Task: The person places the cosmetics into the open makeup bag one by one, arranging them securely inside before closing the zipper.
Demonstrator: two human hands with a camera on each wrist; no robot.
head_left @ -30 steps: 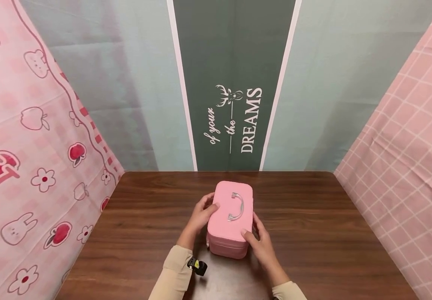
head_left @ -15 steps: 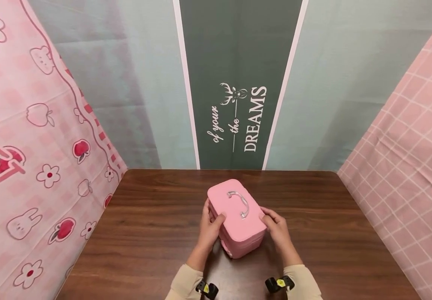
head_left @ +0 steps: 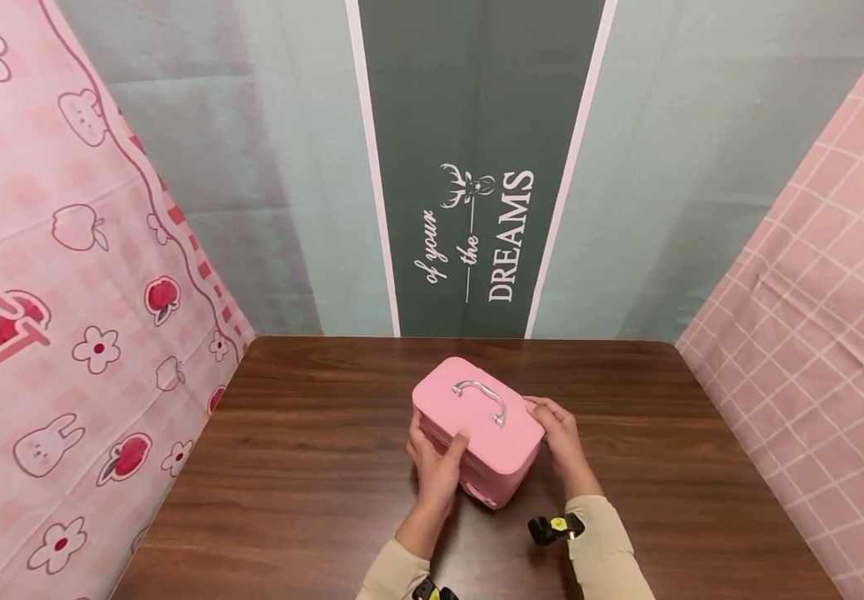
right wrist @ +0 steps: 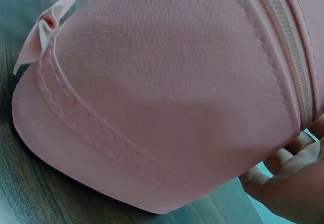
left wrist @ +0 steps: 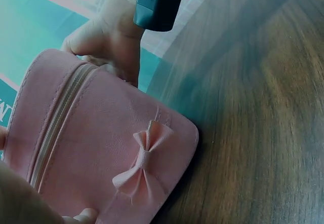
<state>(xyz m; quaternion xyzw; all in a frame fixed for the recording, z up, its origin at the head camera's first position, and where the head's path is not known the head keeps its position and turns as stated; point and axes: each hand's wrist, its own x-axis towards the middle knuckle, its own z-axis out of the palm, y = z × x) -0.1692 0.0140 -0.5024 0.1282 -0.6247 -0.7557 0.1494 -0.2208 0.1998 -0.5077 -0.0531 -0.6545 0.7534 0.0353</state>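
A pink vanity case (head_left: 469,408) with a silver handle (head_left: 482,393) on its lid stands on the table, turned at an angle. My left hand (head_left: 439,471) holds its near left side, thumb over the lid edge. At the right end, my right hand (head_left: 565,442) grips the case, its thumb at the lid edge. The left wrist view shows the zipper (left wrist: 61,117), running closed along the visible side, and a pink bow (left wrist: 143,158) low on the case. Seen from the right wrist, several fingers of the right hand (right wrist: 293,178) lie against the case; its far side is hidden.
The brown wooden table (head_left: 312,450) extends around the case. A grey-green cloth with printed lettering (head_left: 510,237) hangs behind it. Pink patterned cloths hang at left (head_left: 132,333) and right (head_left: 799,333). Small black cameras sit on both wrists, one being the right wrist camera (head_left: 555,527).
The case has turned counterclockwise, its near end swinging right. My left hand has come round to the near left side, while the right hand has moved outward and away from me with the case.
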